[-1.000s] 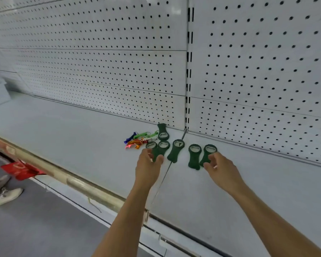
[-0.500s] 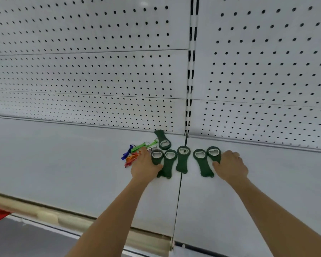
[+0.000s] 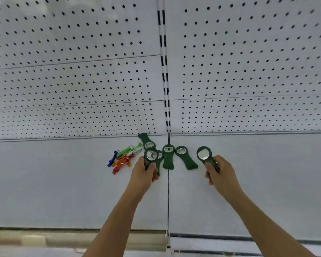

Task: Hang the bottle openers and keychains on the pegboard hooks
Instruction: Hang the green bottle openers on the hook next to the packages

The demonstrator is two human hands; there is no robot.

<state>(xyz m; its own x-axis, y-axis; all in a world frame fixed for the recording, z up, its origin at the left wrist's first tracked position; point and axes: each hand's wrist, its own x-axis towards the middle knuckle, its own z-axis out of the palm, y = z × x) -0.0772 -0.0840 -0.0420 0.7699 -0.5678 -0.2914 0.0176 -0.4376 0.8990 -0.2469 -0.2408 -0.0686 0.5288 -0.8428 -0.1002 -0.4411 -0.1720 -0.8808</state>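
On the white shelf below the pegboard, the left hand grips a green bottle opener by its handle, ring end up. The right hand grips a second green opener the same way, fingers curled round the handle. Holding by the handle leaves the round hole free, likely so it can slide over a hook. Both held openers are lifted off the shelf, heads tilted toward the board.

Three more green openers lie flat between the hands: one at the seam, one just right of it, one angled near the back wall. A fourth may sit half hidden behind the left-hand opener, hard to tell. The coloured keychains are piled just left of the left hand, blue, green, orange and red, touching each other.

No hooks show on the pegboard in this view, only empty holes and the slotted upright between panels. Nothing is hung yet, so the task is at its start. Next move probably needs a hook located or fitted first.
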